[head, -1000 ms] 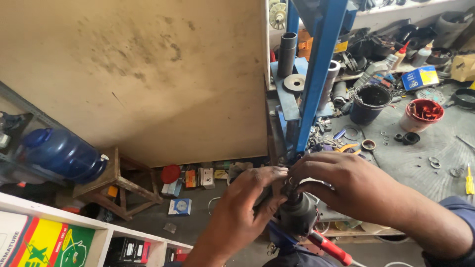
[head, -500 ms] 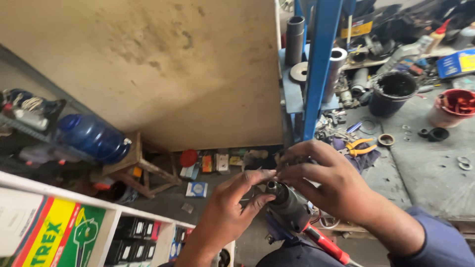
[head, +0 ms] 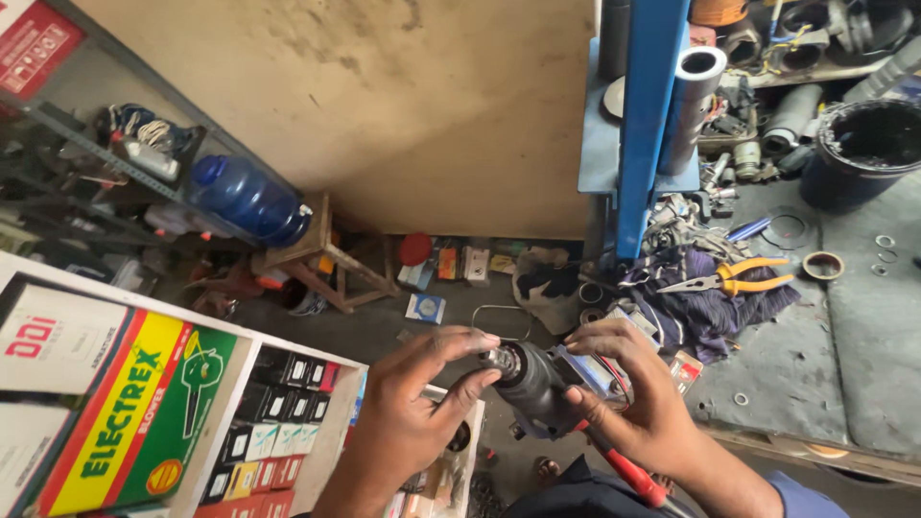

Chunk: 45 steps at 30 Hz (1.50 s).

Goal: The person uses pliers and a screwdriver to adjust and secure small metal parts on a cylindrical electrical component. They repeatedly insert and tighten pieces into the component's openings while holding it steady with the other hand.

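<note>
The right hand wraps closed around a dark grey cylindrical metal motor part while left hand fingertips pinch its shiny end piece, seemingly mid-assembly, unfinished.

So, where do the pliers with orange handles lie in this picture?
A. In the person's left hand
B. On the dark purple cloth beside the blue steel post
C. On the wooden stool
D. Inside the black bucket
B: the pliers rest on the purple cloth, right of the blue post, apart from both hands, which hold a dark cylindrical part.
</note>
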{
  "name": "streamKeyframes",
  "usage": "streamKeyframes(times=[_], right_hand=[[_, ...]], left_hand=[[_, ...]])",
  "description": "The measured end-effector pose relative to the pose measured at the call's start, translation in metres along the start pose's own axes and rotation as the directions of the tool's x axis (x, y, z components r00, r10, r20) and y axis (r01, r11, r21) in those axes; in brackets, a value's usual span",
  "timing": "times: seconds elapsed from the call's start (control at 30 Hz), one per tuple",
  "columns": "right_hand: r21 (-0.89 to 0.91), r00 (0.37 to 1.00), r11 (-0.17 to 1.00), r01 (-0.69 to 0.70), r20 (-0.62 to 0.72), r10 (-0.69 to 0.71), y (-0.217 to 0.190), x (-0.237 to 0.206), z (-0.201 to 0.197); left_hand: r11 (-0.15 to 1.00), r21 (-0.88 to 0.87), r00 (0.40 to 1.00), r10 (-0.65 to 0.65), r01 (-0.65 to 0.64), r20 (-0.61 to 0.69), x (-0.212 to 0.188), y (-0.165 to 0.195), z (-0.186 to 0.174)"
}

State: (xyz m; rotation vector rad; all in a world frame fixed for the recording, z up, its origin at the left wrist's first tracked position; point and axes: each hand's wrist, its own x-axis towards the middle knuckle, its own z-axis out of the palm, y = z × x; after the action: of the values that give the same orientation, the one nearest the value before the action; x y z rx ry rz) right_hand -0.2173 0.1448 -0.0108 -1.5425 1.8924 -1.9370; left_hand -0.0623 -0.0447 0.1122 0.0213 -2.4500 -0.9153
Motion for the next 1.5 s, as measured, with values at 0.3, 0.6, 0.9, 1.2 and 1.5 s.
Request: streamKeyframes(times=[0.3, 0.6, 0.9, 1.2, 1.5], right_hand=[[0.089, 0.997, 0.996, 0.02, 0.07, -0.027, 0.015, -0.027, -0.009], [0.087, 0.99, 0.996, 0.03, 0.137, -0.042, 0.002, -0.03, -0.013], [0.062, 0.988, 0.998, 0.008, 0.151, -0.018, -0.012, -0.015, -0.01], [0.083, 0.985, 0.996, 0.042, 0.166, -0.055, -0.019, 0.0, -0.001], [0.036, 0.984, 0.999, -0.018, 0.175, 0.011, -0.017, 0.015, 0.012]], left_hand=[[0.993, 0.019, 0.993, -0.113, 0.114, -0.039, -0.007, 0.019, 0.011], [0.984, 0.144, 0.979, -0.077, 0.105, -0.188, -0.023, 0.034, 0.02], [0.96, 0.256, 0.972, -0.058, 0.118, -0.229, -0.024, 0.043, 0.026], [0.947, 0.276, 0.982, -0.132, 0.166, -0.135, -0.007, 0.066, 0.019], [0.95, 0.299, 0.996, -0.091, 0.089, -0.01, 0.062, 0.059, 0.011]])
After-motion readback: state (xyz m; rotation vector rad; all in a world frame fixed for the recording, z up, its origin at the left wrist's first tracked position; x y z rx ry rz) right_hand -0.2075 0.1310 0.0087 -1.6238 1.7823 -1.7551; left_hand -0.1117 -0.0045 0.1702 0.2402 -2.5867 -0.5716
